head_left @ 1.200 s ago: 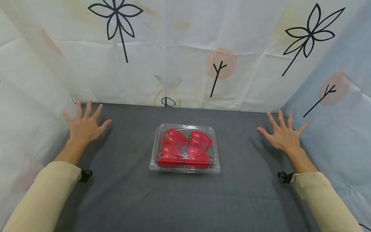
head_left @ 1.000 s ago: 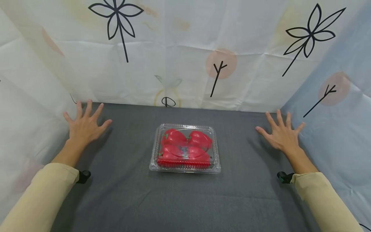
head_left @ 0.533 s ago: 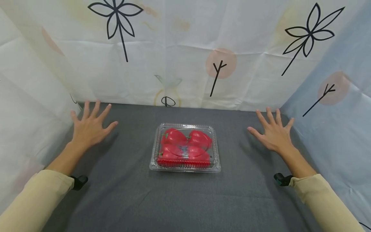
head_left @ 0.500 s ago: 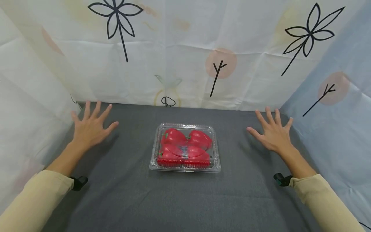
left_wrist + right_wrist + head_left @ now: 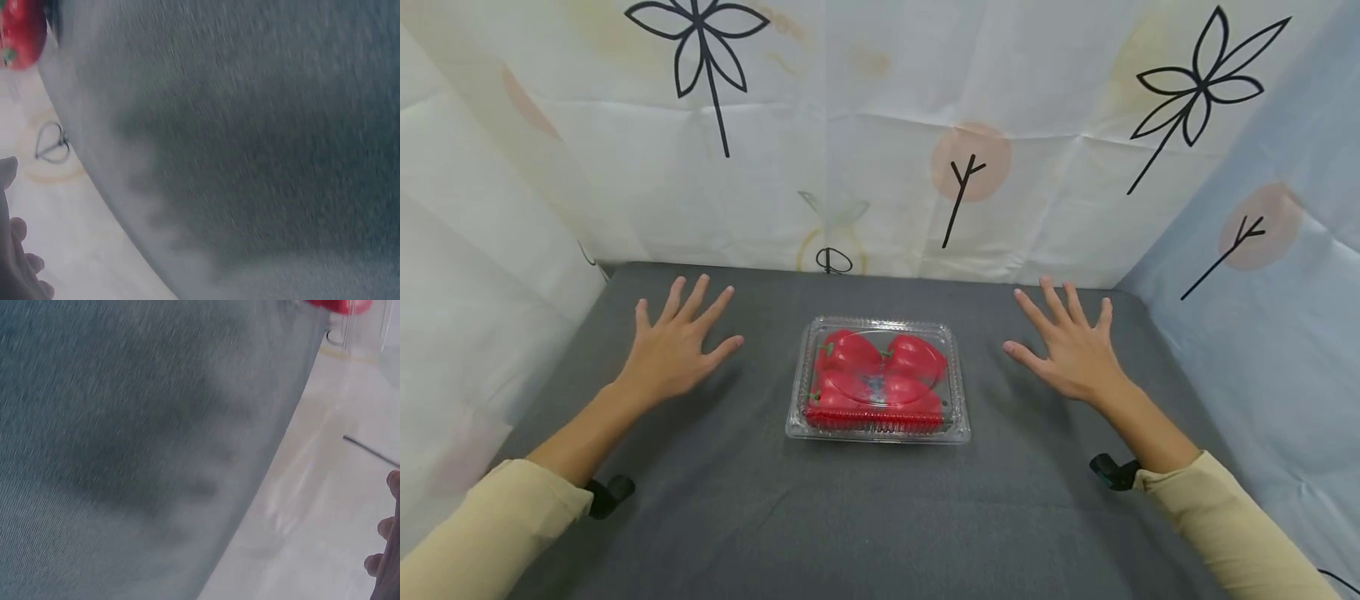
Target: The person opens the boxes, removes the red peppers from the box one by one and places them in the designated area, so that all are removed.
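A clear plastic clamshell box [image 5: 957,400] stands closed on the grey cloth, in the middle of the head view. Several red bell peppers [image 5: 917,360] with green stems lie inside it. To the box's left my left hand [image 5: 670,350] hovers above the cloth, fingers spread, its shadow falling below. My right hand [image 5: 1078,354] is held the same way on the box's right side. Both hands hold nothing and are apart from the box. At the left edge of the left wrist view, the fingertips [image 5: 19,229] show beside part of a red pepper [image 5: 24,34].
Grey cloth [image 5: 865,525] covers the table. Behind it hangs a white curtain [image 5: 880,167] printed with leaves and twigs, and a bluish curtain [image 5: 1292,350] closes the right side. Small black devices, such as the wrist camera [image 5: 1112,472], sit on both wrists.
Both hands have moved inward from the sides of the table, closer to the box. Their fingers stay spread, and the box with the peppers has stayed in place.
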The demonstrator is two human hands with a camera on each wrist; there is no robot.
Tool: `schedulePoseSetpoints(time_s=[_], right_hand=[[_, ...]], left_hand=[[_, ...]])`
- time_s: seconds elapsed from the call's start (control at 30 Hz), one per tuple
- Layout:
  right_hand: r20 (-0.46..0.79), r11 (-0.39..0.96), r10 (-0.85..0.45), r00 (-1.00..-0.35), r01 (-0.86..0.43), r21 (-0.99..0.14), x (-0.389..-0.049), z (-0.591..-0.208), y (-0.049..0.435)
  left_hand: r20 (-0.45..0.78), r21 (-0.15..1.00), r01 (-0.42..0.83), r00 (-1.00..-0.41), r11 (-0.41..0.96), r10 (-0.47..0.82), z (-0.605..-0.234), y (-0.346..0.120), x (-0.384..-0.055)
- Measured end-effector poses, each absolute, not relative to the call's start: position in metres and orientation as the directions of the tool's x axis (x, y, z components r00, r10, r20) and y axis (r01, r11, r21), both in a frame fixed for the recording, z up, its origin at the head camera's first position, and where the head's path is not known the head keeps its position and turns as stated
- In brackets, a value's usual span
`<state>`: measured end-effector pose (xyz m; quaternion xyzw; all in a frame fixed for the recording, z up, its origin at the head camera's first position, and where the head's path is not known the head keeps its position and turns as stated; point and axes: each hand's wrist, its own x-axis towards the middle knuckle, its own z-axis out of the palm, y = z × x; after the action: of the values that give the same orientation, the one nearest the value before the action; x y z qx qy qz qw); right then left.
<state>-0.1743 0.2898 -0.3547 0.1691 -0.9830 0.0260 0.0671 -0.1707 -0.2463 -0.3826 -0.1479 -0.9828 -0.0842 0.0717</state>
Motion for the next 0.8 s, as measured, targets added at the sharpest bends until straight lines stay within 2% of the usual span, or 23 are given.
schedulePoseSetpoints(time_s=[0.37,0.47,0.63,0.8], right_hand=[[0.145,0.891,-0.446,-0.883,-0.453,-0.016,-0.162,-0.354,0.259],[0.151,0.872,-0.482,-0.863,-0.490,-0.016,-0.157,-0.354,0.251],[0.148,0.809,-0.576,-0.804,-0.587,-0.039,-0.149,-0.354,0.240],[0.140,0.720,-0.680,-0.720,-0.691,-0.057,-0.141,-0.353,0.226]], left_hand=[[0.161,0.198,0.381,-0.922,0.903,0.353,-0.385,-0.221,-0.154],[0.133,0.242,0.404,-0.914,0.882,0.382,-0.386,-0.215,-0.150],[0.042,0.429,0.437,-0.884,0.791,0.465,-0.388,-0.206,-0.143],[-0.028,0.631,0.413,-0.834,0.657,0.551,-0.389,-0.199,-0.137]])
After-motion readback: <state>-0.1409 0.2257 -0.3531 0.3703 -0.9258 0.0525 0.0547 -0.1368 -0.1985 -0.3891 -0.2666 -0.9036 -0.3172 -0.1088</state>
